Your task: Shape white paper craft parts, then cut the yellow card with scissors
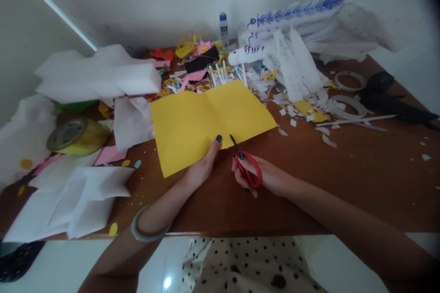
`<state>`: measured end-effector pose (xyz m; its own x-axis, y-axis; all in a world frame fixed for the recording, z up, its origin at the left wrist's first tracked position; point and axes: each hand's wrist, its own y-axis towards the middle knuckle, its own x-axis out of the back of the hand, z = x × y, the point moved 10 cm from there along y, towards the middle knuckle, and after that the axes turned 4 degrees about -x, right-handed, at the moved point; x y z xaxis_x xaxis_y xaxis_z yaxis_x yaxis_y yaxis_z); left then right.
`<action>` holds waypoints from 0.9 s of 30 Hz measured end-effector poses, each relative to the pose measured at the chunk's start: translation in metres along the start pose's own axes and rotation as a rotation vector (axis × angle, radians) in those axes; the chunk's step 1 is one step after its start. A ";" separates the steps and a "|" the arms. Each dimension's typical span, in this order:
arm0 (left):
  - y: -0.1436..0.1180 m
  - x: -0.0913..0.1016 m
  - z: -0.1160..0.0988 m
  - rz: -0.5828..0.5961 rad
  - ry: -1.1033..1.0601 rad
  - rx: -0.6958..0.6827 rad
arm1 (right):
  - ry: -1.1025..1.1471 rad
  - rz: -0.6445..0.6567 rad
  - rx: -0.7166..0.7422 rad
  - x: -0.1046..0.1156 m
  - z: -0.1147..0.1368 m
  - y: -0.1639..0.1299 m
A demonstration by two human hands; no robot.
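A sheet of yellow paper [185,123] with a crease down its middle is held above the table in front of me. My left hand [202,162] grips its near edge, thumb on top and the other fingers hidden beneath. In my right hand [261,171] is a pair of red-handled scissors [254,174], my fingers around the handles. The dark blades [234,142] point away from me at the sheet's near edge, just right of my left thumb. They look closed or nearly so, and I cannot tell whether they touch the paper.
White foam pieces [99,78] and a tape roll [77,136] lie left on the brown table [292,210]. Paper scraps, markers [220,74] and a glue bottle [223,32] stand behind the sheet. Two tape rings [349,81] and a black glue gun-like tool [388,98] are right.
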<state>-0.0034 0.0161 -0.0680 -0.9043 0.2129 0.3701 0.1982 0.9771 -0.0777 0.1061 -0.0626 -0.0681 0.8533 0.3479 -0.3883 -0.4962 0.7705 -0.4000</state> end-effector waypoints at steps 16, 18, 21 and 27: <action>-0.002 0.009 -0.015 -0.136 -0.013 -0.079 | 0.042 0.024 0.006 0.000 -0.003 0.004; -0.002 0.008 -0.012 -0.120 -0.018 -0.053 | 0.042 0.022 0.003 0.002 -0.005 0.005; -0.002 0.006 -0.012 -0.112 -0.037 -0.039 | 0.035 0.019 0.003 0.003 -0.006 0.006; -0.002 0.006 -0.015 -0.138 -0.086 -0.070 | 0.003 -0.014 0.002 0.004 -0.003 0.002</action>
<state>-0.0034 0.0153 -0.0517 -0.9531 0.0795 0.2919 0.0933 0.9951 0.0336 0.1078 -0.0617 -0.0727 0.8597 0.3353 -0.3854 -0.4838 0.7764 -0.4038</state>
